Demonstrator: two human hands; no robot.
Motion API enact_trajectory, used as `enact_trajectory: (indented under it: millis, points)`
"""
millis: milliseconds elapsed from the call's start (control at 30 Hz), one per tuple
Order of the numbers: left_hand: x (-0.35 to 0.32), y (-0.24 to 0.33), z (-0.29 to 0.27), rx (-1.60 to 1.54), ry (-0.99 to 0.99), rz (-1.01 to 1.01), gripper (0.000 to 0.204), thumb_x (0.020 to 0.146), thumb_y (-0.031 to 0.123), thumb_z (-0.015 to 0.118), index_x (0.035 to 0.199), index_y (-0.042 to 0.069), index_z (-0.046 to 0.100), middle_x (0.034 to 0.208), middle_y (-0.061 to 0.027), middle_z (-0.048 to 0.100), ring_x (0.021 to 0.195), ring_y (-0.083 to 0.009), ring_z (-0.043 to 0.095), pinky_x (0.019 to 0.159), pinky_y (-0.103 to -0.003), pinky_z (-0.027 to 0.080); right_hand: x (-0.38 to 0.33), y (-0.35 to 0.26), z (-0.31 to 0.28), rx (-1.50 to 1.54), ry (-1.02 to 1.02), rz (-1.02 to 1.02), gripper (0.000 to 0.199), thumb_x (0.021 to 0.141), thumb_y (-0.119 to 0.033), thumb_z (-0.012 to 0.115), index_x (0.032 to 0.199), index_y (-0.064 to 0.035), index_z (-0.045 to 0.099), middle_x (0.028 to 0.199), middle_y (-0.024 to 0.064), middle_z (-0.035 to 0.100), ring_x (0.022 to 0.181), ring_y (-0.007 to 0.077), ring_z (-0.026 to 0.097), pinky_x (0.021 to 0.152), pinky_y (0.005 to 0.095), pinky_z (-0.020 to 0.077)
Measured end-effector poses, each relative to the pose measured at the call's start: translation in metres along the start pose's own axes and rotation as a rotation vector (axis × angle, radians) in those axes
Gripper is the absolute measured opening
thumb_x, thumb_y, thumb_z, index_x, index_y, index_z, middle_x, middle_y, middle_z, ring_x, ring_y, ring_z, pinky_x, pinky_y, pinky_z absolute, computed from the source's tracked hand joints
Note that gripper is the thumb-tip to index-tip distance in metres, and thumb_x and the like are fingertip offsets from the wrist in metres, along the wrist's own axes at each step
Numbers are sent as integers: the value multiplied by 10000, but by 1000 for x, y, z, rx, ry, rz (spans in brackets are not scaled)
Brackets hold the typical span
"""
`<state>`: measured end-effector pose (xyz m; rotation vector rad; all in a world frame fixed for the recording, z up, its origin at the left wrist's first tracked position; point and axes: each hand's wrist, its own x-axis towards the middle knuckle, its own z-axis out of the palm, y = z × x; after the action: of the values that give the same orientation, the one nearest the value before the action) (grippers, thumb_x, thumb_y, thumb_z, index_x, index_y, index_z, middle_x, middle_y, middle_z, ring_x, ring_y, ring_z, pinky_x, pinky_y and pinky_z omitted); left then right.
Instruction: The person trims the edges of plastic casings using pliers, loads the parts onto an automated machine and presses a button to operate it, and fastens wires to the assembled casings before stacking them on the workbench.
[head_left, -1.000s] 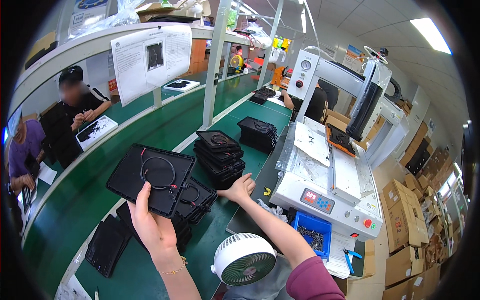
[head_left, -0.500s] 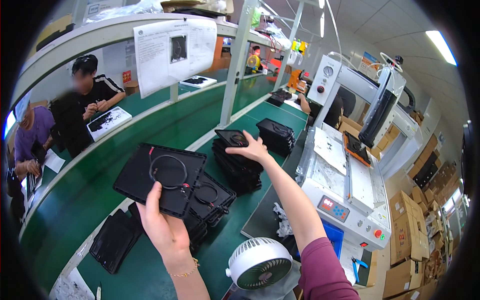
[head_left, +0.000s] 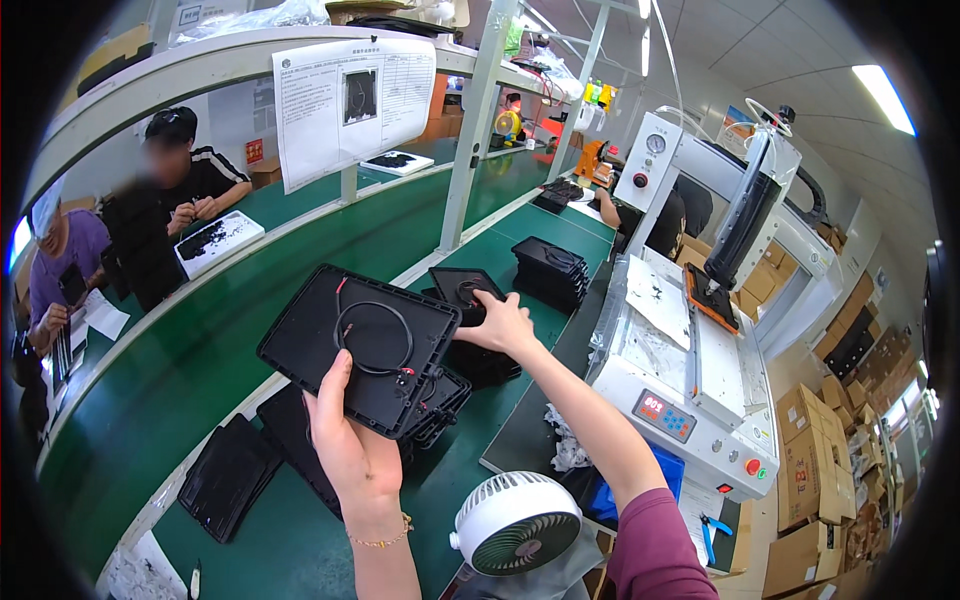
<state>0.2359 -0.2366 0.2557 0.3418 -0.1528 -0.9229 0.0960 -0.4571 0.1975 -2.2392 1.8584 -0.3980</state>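
My left hand (head_left: 355, 450) holds up a black rectangular plastic panel (head_left: 330, 335), tilted, thumb on its face and the other fingers hidden beneath. A black cable with red ends loops across that panel. My right hand (head_left: 498, 325) is closed on the edge of another black panel (head_left: 462, 283) with a cable, at the top of a stack (head_left: 485, 368) partly hidden by the hand and the held panel. Below the held panel lie more cabled black panels (head_left: 440, 405). Several flat black panels (head_left: 228, 480) rest at the left on the green table.
A further stack of black panels (head_left: 550, 272) stands beyond my right hand. A white fan (head_left: 522, 525) sits close to me. To the right are a white machine (head_left: 690, 390) and blue cutters (head_left: 712, 540). Two people (head_left: 185, 175) work across the green conveyor (head_left: 240, 330).
My left hand has moved the held panel to the right and slightly up, closer to the right hand. My right hand has shifted slightly nearer to me, still at the top panel.
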Motion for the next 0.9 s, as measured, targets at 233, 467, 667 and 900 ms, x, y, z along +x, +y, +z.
enact_trajectory:
  millis: [233, 467, 667, 900]
  points:
    - [-11, -23, 5, 127, -30, -91, 255, 818, -4, 598, 1073, -6, 580, 974, -105, 649, 879, -197, 647, 769, -312, 546, -47, 24, -31, 181, 282, -367, 759, 748, -400, 682, 1334, -32, 370, 1287, 273, 381, 1107, 439, 470, 948, 446, 404]
    - [-44, -35, 13, 247, -197, -288, 203, 830, 40, 568, 1020, -22, 606, 932, -106, 652, 823, -210, 659, 715, -356, 565, -222, 106, -145, 190, -138, -221, 147, 824, -116, 573, 838, 1, 661, 693, 124, 646, 669, 231, 647, 626, 301, 502]
    - [-118, -67, 33, 480, -366, -424, 330, 786, -9, 552, 1116, -23, 537, 1021, -139, 608, 881, -235, 638, 783, -339, 539, -291, 232, -84, -66, -116, -115, 191, 809, -122, 580, 955, -53, 681, 889, 137, 655, 833, 320, 617, 765, 397, 494]
    - [-144, -90, 22, 525, -343, -745, 377, 788, -32, 537, 1163, -27, 504, 1018, -133, 617, 872, -223, 640, 755, -334, 541, -284, 255, -59, 116, -185, -150, 181, 769, -134, 643, 916, -37, 684, 823, 152, 653, 774, 313, 628, 697, 363, 505]
